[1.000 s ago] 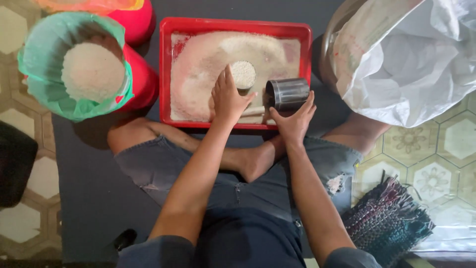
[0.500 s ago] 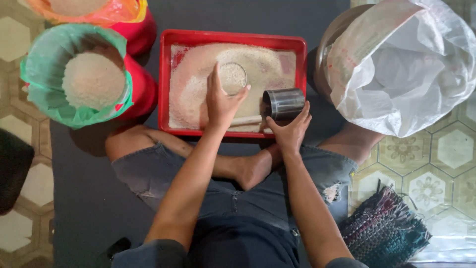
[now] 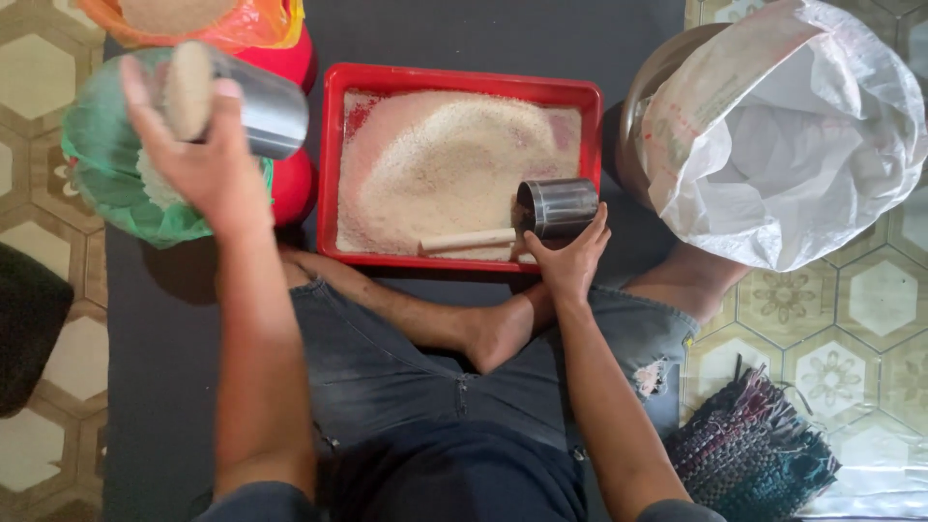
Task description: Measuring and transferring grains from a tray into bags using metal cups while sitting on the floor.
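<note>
- The steel cup (image 3: 237, 101), heaped level with pale grain, now sits tilted on its side in the left hand (image 3: 198, 164), held up over the green-lined bowl (image 3: 106, 184) at the left of the floor mat (image 3: 155, 309); half a second ago that same hand was down in the red tray (image 3: 333, 174), pressing on the cup's full mouth.
- So the filled measure has left the tray and travelled left; the grain is still in it, none visibly spilling yet.
- The left hand is clamped round the cup's wall, thumb and fingers wrapped about it.
- The right hand (image 3: 570, 256) has stayed at the tray's near right corner, its fingers closed lightly against a second steel cup (image 3: 559, 206) that lies on its side on the tray's near rim, open mouth toward the grain.
- A wooden stick (image 3: 469, 240) lies flat on the grain along the tray's near edge, its end just beside that second cup.
- The mound of grain (image 3: 440, 164) fills most of the tray, thinner at its far left corner.
- A large white sack (image 3: 802, 145), open, stands just right of the tray, and an orange-lined bowl (image 3: 203, 19) of grain sits beyond the green one.
</note>
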